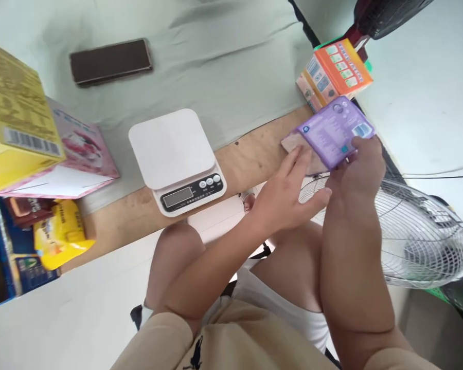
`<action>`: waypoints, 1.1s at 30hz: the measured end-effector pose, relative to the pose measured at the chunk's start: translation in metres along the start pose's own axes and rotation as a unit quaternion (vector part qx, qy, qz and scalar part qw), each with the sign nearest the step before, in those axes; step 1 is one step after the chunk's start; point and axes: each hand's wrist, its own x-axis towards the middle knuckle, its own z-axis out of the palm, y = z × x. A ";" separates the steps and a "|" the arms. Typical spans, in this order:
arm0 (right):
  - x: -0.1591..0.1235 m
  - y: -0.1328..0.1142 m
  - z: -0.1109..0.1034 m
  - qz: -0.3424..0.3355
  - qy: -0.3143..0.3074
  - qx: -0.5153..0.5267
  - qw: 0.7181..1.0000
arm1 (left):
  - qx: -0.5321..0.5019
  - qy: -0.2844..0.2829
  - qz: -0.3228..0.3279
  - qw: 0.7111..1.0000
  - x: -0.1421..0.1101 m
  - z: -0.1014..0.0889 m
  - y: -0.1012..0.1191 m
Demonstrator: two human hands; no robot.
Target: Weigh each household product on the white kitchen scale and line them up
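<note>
At the right end of the table, a purple packet (pixel 334 131) with pale printing and a barcode is tilted above the wooden edge. My right hand (pixel 360 164) grips its near right corner, thumb on top and the other fingers mostly hidden underneath. From the packet's left end shows a flat pinkish-brown piece (pixel 310 156), whose kind I cannot tell. My left hand (pixel 287 192) rests its fingertips on that piece, with fingers stretched out and thumb apart. Left of my hands stands a white digital kitchen scale (pixel 173 149) with a dark display.
An orange box (pixel 334 72) stands just behind the packet. A dark phone (pixel 111 61) lies on the pale cloth. Yellow (pixel 19 103) and pink (pixel 83 149) boxes and a yellow pouch (pixel 61 234) are at the left. A wire fan cage (pixel 420 236) is by my right arm.
</note>
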 end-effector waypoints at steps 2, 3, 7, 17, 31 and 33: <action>0.001 0.000 -0.003 0.005 -0.003 -0.008 1.000 | -0.008 0.006 -0.024 1.000 0.011 0.004 0.006; 0.001 -0.001 -0.004 0.009 -0.008 -0.012 1.000 | -0.011 0.009 -0.031 0.999 0.014 0.005 0.008; -0.002 -0.003 -0.007 0.035 -0.006 -0.013 0.999 | -0.020 0.033 -0.023 0.999 0.018 0.010 0.007; 0.035 0.010 -0.002 0.004 0.049 -0.053 0.997 | -0.006 0.098 -0.019 0.995 0.011 0.020 -0.008; 0.030 -0.003 -0.008 -0.061 0.074 0.025 0.995 | -0.014 -0.006 -0.006 1.000 0.025 0.034 0.027; 0.034 -0.003 -0.011 -0.063 0.058 0.049 0.995 | 0.012 0.036 0.010 0.999 0.046 0.032 0.035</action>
